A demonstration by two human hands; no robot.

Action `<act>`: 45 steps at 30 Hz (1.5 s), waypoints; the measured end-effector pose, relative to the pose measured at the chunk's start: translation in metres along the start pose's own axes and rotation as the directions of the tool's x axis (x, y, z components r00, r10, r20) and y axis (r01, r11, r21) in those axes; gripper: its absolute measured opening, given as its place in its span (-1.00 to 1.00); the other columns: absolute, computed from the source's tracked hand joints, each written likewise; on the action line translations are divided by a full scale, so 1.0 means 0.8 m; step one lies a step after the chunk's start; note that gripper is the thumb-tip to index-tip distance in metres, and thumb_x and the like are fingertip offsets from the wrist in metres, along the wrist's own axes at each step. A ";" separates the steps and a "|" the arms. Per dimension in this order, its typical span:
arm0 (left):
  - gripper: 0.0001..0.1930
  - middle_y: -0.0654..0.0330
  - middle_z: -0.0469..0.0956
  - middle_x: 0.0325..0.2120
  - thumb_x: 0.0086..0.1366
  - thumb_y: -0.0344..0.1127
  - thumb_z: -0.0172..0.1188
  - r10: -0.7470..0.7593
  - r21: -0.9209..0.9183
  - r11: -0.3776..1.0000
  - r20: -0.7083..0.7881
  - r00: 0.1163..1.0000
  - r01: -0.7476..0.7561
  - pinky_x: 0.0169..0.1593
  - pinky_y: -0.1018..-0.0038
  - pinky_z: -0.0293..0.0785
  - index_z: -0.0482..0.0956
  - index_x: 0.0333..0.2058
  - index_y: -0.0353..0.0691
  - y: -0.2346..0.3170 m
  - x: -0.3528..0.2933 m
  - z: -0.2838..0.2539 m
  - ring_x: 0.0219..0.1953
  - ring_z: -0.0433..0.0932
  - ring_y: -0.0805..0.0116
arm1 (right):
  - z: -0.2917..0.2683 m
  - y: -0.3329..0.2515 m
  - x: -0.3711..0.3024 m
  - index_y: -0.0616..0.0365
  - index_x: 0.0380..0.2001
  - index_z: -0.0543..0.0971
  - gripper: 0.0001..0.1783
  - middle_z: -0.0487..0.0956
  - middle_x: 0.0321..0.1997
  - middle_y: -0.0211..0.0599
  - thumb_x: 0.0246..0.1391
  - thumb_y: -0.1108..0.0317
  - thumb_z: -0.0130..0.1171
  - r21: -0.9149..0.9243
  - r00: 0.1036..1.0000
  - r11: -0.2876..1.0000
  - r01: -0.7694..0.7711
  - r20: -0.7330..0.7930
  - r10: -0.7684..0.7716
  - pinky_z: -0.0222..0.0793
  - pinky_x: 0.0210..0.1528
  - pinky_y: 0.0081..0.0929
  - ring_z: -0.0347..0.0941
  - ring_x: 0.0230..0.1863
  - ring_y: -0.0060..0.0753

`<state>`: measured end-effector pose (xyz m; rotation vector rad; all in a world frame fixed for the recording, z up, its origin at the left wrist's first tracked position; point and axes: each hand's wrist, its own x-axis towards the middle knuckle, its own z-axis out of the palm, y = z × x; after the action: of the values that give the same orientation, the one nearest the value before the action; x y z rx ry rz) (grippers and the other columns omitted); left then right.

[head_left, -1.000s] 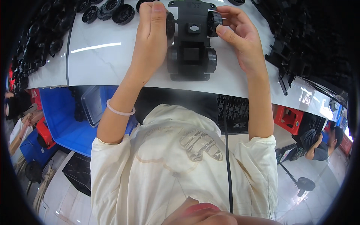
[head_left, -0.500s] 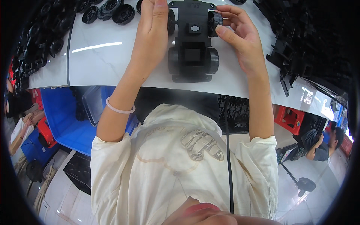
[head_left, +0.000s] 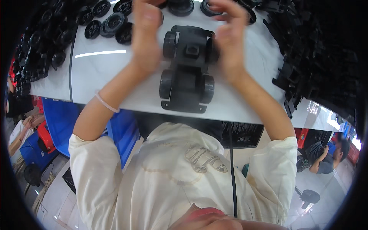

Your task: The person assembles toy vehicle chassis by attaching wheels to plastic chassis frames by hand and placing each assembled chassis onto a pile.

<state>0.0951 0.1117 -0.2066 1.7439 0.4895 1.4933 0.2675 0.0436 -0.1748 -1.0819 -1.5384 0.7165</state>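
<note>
A black toy-car chassis (head_left: 186, 82) with wheels at both sides lies on the white tabletop, near its front edge. To its left is my left hand (head_left: 147, 38), raised and blurred, with a gap between it and the chassis; its fingertips are smeared near the top edge. My right hand (head_left: 232, 42) is beside the chassis's upper right wheel (head_left: 212, 50) and partly covers it. The fingers of that hand are spread and blurred by motion, with nothing seen in them. Whether the right palm touches the wheel I cannot tell.
Loose black wheels (head_left: 114, 23) lie along the far side of the table (head_left: 103, 73). Heaps of black plastic parts stand at the left (head_left: 38, 46) and right (head_left: 306, 57). A blue bin (head_left: 61, 122) sits below the table's left. A person (head_left: 326, 157) is at the far right.
The chassis has come nearer to me and slightly left, and now lies tilted a little. My right hand has let go of its wheel; both hands have moved farther forward, and more wheels show beyond.
</note>
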 end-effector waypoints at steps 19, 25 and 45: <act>-0.47 -0.13 0.31 0.12 0.42 0.08 -0.34 0.070 -0.087 0.995 0.373 0.925 -0.040 0.33 0.08 -0.04 0.40 -0.04 -0.25 0.031 0.024 0.034 0.26 0.19 -0.06 | 0.010 0.010 -0.009 0.25 0.23 0.12 -0.29 0.21 0.26 -0.11 0.19 -0.04 -0.11 0.471 0.975 0.855 -0.217 0.060 0.214 -0.05 0.33 -0.30 0.08 0.32 -0.23; -0.39 -0.11 0.30 0.09 0.13 0.08 0.20 -0.190 0.360 0.931 0.338 0.922 0.060 0.23 0.11 0.14 0.36 0.01 -0.25 0.047 0.007 0.042 0.12 0.29 -0.13 | 0.011 0.006 0.000 0.18 0.24 0.11 -0.36 0.22 0.28 -0.11 0.29 -0.07 -0.27 0.451 0.939 0.878 -0.159 -0.206 0.276 -0.07 0.33 -0.26 0.12 0.30 -0.21; -0.68 0.04 0.53 -0.43 0.39 -0.23 -0.16 -0.169 0.436 0.883 -0.045 0.985 0.172 -0.15 0.32 0.42 0.58 -0.33 -0.21 0.104 0.014 -0.099 -0.30 0.51 0.15 | -0.087 -0.024 -0.077 0.11 -0.10 0.42 -0.70 0.45 -0.09 -0.35 0.21 0.17 0.00 0.486 0.839 0.837 -0.250 -0.323 0.438 0.19 -0.01 -0.42 0.32 -0.05 -0.42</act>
<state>0.0065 0.0918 -0.1352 1.9739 1.0222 1.3300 0.3303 -0.0271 -0.1667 -1.1021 -0.7591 0.9470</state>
